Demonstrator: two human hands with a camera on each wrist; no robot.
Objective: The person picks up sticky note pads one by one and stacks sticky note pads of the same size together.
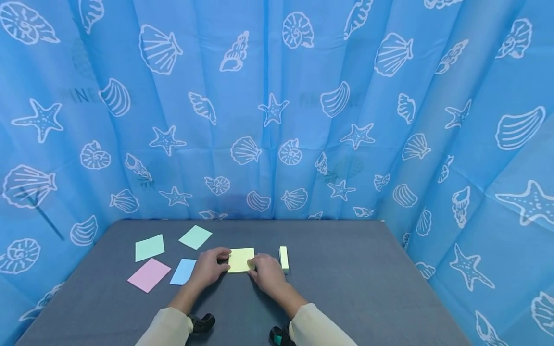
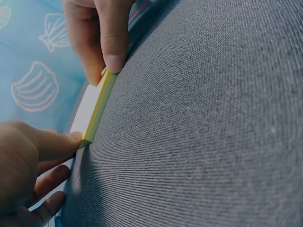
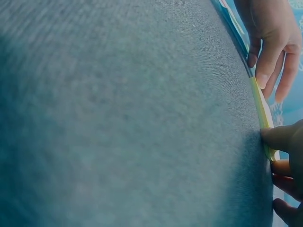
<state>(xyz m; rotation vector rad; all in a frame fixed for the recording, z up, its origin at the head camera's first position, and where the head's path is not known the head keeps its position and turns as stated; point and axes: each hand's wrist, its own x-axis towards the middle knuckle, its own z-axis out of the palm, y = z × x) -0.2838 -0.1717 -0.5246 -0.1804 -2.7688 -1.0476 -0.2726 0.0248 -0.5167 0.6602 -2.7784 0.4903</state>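
A pale yellow sticky note pad (image 1: 240, 260) lies flat on the grey table between my two hands. My left hand (image 1: 208, 266) holds its left edge, thumb near the front corner and index finger near the back one. In the left wrist view, the thumb of this left hand (image 2: 21, 165) meets the pad's end, its other fingers spread behind. At the pad's right edge, my right hand (image 1: 269, 273) pinches the front corner between thumb and fingers. The pad's thick yellow-green side (image 2: 100, 109) shows in that view, with a thin yellow flap by the right fingertips.
Left of my hands lie two mint green notes (image 1: 149, 248) (image 1: 195, 237), a pink note (image 1: 149, 275) and a blue note (image 1: 183, 271), partly behind the left hand. A narrow yellow-topped block (image 1: 283, 259) stands just right of my right hand. A blue shell-patterned curtain (image 1: 268, 134) surrounds the grey table (image 1: 346, 288).
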